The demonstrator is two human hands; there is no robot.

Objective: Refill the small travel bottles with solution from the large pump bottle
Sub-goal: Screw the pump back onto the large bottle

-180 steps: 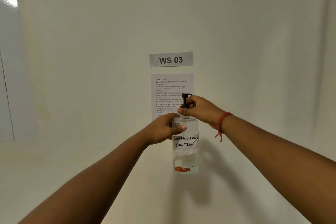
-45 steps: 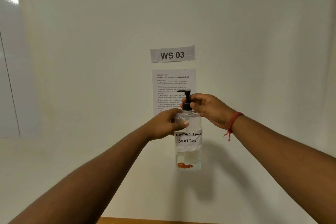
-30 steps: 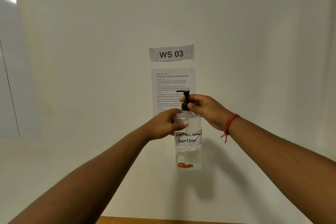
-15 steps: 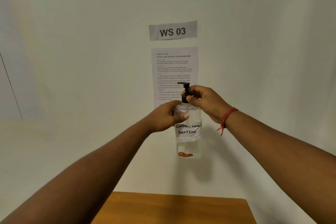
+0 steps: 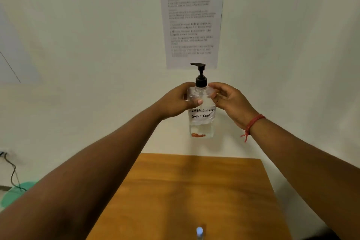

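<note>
The large clear pump bottle (image 5: pixel 201 121), with a black pump head (image 5: pixel 200 76) and a handwritten label "CONTACT LENS SOLUTION", is held upright in the air in front of the wall. A little liquid fills its lower part. My left hand (image 5: pixel 179 100) grips its left shoulder, thumb across the front. My right hand (image 5: pixel 229 101) holds the right shoulder just below the black collar with curled fingertips. The blurred top of one small travel bottle (image 5: pixel 199 232) shows at the bottom edge, on the wooden table (image 5: pixel 194 191).
A printed instruction sheet (image 5: pixel 191 23) hangs on the white wall behind the bottle. At the lower left a dark cable (image 5: pixel 12 171) runs down to a green object (image 5: pixel 15 193) off the table.
The view has tilted down, bringing the table and a small bottle into sight. My right hand has slipped from the black pump collar down to the bottle's shoulder. The left hand keeps its grip.
</note>
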